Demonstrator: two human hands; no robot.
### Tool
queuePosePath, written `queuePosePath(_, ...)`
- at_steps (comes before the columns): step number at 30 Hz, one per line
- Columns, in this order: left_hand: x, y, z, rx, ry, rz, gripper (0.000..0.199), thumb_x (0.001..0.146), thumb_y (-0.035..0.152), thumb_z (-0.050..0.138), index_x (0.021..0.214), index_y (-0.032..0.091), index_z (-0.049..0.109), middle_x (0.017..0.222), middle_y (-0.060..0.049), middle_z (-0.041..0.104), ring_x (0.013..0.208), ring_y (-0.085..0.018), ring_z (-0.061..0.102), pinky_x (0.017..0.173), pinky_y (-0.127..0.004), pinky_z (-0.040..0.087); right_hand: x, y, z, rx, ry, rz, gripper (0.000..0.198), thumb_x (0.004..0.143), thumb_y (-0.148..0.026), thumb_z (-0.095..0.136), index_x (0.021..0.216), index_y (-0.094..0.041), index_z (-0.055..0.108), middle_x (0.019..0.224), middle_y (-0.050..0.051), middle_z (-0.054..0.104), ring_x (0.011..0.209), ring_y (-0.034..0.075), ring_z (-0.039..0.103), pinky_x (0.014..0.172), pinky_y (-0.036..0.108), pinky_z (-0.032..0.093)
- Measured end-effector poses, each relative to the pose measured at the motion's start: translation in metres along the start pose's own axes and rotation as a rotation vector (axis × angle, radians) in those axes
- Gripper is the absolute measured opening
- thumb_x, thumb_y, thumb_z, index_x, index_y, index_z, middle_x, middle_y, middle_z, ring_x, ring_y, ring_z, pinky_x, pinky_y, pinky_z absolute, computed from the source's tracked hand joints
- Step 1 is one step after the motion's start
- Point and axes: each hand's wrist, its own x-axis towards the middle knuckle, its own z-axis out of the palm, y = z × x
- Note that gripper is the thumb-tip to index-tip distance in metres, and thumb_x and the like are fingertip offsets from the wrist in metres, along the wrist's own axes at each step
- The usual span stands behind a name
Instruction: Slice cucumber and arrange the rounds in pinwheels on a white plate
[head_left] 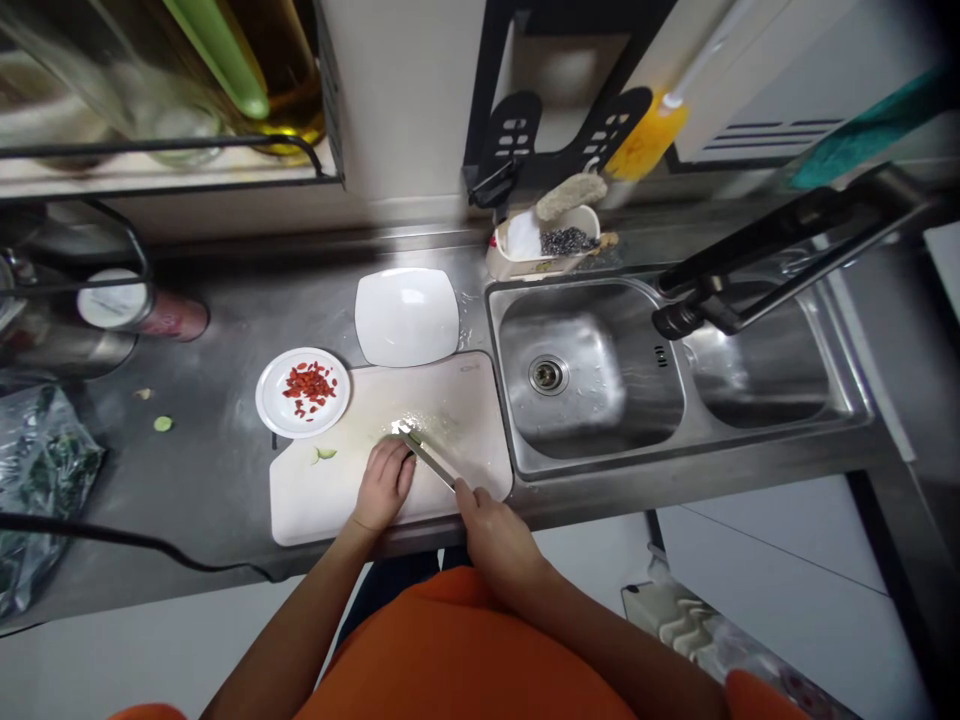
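Note:
My right hand [495, 530] is wrapped round the handle of a kitchen knife [435, 463], whose blade points up and left over a white cutting board [472, 420]. Beside the blade's tip, my left hand [385, 485] rests on the board with its fingers curled together. What lies under those fingers is hidden. A small green piece [415, 437] shows at the knife's tip. Wet, pale bits are scattered on the board just beyond it. Farther left lies a pale green cut piece [325, 454], out of reach of the blade.
Behind the board stand a white square dish [407, 318] and a round white plate [270, 395] with red berries [309, 388]. The steel sink [585, 370] adjoins on the right, under a dark faucet [679, 320]. Left are a plastic bag of greens [45, 480] and a green slice [163, 424].

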Motion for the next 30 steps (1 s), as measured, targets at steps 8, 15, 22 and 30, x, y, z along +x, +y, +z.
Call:
queuePosePath(8,-0.001,-0.001,0.001,-0.012,0.001,-0.009,0.027,0.087,0.019,0.049,0.114,0.018,0.053,0.109,-0.012,0.061,0.11,-0.023,0.055,0.096,-0.046,0.046,-0.003,0.005,0.001,0.02,-0.026,-0.006,0.056,0.081,-0.001,0.039,0.135,-0.015,0.033,0.1,0.013,0.061,0.08,0.022,0.064,0.063,0.026,0.048)
queuePosePath(15,0.003,0.003,-0.002,-0.025,0.015,0.016,0.027,0.086,0.016,0.05,0.114,0.017,0.053,0.107,-0.011,0.061,0.11,-0.023,0.055,0.095,-0.045,0.046,-0.002,0.002,-0.003,-0.003,-0.045,0.005,0.047,0.084,-0.001,0.034,0.129,-0.014,0.038,0.092,0.012,0.062,0.079,0.022,0.065,0.061,0.026,0.048)
queuePosePath(22,0.001,0.002,-0.001,-0.032,0.014,0.009,0.029,0.086,0.015,0.05,0.115,0.017,0.052,0.109,-0.011,0.061,0.11,-0.023,0.054,0.096,-0.045,0.045,-0.001,0.002,-0.007,-0.015,-0.026,-0.014,0.035,0.082,-0.001,0.037,0.113,-0.016,0.045,0.085,0.009,0.062,0.074,0.02,0.065,0.059,0.024,0.046)
queuePosePath(30,0.002,0.002,-0.001,-0.042,0.029,0.015,0.029,0.086,0.014,0.05,0.115,0.018,0.052,0.107,-0.011,0.061,0.109,-0.023,0.055,0.096,-0.046,0.045,0.002,0.001,-0.01,-0.027,-0.031,-0.016,0.029,0.084,-0.002,0.035,0.106,-0.017,0.045,0.084,0.009,0.062,0.073,0.019,0.064,0.058,0.023,0.044)
